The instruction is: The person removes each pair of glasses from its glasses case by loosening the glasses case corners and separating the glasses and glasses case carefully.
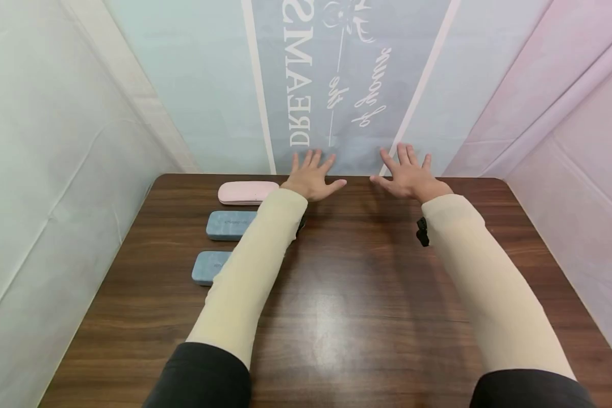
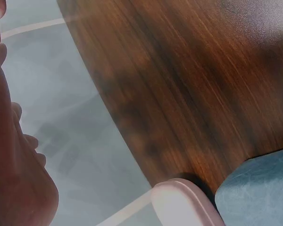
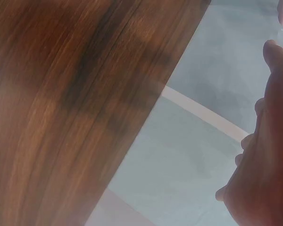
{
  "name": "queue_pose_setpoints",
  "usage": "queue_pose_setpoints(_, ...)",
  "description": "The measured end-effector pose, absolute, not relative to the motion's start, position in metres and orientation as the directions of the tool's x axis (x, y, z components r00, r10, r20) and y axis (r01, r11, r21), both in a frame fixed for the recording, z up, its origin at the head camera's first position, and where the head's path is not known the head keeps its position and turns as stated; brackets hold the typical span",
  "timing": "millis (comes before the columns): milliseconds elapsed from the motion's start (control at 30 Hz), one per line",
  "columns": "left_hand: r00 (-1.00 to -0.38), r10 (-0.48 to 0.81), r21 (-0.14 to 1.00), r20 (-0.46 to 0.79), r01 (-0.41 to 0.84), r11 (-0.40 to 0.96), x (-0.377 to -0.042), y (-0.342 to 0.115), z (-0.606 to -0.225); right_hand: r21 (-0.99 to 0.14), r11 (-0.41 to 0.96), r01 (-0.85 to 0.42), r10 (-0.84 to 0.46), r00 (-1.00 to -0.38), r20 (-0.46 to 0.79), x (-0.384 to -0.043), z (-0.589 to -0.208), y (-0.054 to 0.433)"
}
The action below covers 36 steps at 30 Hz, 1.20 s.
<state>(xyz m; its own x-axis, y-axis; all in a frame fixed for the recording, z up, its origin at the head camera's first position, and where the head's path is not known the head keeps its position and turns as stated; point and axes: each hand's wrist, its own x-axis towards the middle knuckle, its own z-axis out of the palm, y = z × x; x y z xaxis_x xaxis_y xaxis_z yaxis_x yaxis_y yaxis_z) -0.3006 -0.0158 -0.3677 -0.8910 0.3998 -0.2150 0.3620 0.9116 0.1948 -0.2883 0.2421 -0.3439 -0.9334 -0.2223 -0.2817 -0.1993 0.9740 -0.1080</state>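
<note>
Both hands reach to the table's far edge with fingers spread and nothing held. My left hand (image 1: 310,180) is just right of a pink glasses case (image 1: 247,192), its fingertips overlapping the printed curtain in the head view. Below the pink case lie two blue glasses cases, an upper one (image 1: 229,225) and a lower one (image 1: 211,267), both partly hidden by the left sleeve. My right hand (image 1: 410,177) is at the same edge, thumb pointing toward the left hand. In the left wrist view, the pink case (image 2: 179,202) and a blue case (image 2: 257,193) show at the bottom.
The dark wooden table (image 1: 336,317) has a glossy reflection in its middle. A printed curtain (image 1: 347,85) hangs behind the far edge. Pale sheets stand along the left (image 1: 56,170) and right (image 1: 581,147) sides.
</note>
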Motion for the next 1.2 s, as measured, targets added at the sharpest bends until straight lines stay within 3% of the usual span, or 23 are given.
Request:
queue_pose_setpoints(733, -0.784, 0.584, 0.117, -0.212, 0.573, 0.811, -0.273, -0.03, -0.372, -0.043, 0.924, -0.381, -0.38, -0.896, -0.231, -0.27, -0.343, 0.236)
queue_pose_setpoints(967, -0.731, 0.637, 0.161, -0.243, 0.617, 0.77, -0.261, -0.036, -0.37, -0.019, 0.903, -0.43, -0.423, -0.878, -0.222, -0.257, -0.344, 0.239)
queue_pose_setpoints(1200, -0.724, 0.651, 0.188, -0.226, 0.624, 0.759, -0.254, -0.047, -0.372, -0.052, 0.876, -0.479, -0.479, -0.853, -0.205, -0.242, -0.35, 0.238)
